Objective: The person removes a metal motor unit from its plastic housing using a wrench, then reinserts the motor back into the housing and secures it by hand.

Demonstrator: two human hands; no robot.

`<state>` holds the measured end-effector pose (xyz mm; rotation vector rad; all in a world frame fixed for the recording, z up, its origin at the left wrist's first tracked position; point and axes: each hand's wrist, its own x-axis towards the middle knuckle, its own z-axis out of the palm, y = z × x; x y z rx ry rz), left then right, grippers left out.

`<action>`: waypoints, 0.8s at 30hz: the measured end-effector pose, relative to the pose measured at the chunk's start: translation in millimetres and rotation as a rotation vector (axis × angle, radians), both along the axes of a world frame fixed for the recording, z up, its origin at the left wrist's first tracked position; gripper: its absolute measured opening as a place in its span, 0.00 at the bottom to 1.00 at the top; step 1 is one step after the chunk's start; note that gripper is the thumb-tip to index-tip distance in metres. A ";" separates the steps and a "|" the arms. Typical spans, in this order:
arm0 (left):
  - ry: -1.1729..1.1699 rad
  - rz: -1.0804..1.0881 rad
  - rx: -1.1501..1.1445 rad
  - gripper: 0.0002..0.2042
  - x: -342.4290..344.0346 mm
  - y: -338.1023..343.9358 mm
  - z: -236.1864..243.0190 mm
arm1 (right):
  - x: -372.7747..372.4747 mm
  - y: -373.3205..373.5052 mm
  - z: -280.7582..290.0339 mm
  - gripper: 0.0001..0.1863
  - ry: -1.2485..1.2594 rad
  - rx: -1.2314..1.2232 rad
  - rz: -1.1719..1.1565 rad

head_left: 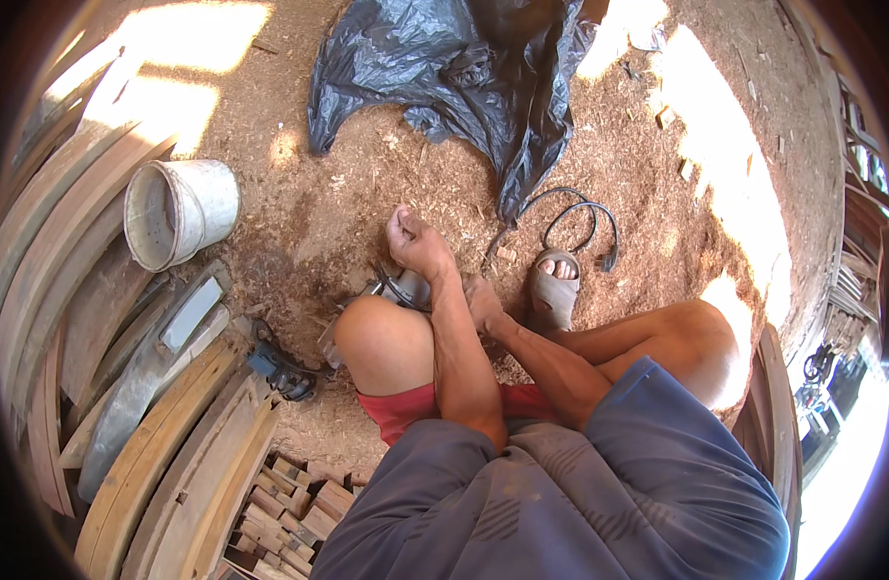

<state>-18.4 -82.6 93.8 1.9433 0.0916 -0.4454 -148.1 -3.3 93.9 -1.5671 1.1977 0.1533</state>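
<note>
My left hand (420, 247) is closed in a fist above the sawdust-covered ground, beyond my bent left knee. What it holds, if anything, does not show. Just behind the left forearm, my right hand (482, 304) is curled downward; the forearm hides part of its fingers, and I cannot make out what is in them. Close to the left hand and partly covered by my knee lies a grey metal power tool (413, 288) with a black cord looped over it. Another black cord with a plug (609, 261) lies in a loop beyond my sandalled foot (556, 290).
A crumpled black plastic sheet (435, 68) spreads ahead. At left are a dirty white bucket (208, 205), curved timber pieces (135, 445) and a blue-black power tool (282, 372). Small wood blocks (290, 507) are stacked lower left; more timber (775, 406) stands at right.
</note>
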 end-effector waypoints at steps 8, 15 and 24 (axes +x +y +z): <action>-0.018 0.030 -0.039 0.10 1.3 -0.5 -2.9 | 0.5 -7.1 -1.7 0.12 0.152 -0.114 0.405; 0.010 0.029 -0.044 0.09 -1.0 -4.5 1.9 | -0.7 -8.4 -1.0 0.15 0.191 0.016 0.258; -0.098 -0.042 -0.015 0.09 -5.3 -1.5 -4.0 | -4.5 -2.1 -23.8 0.16 0.115 -0.052 0.289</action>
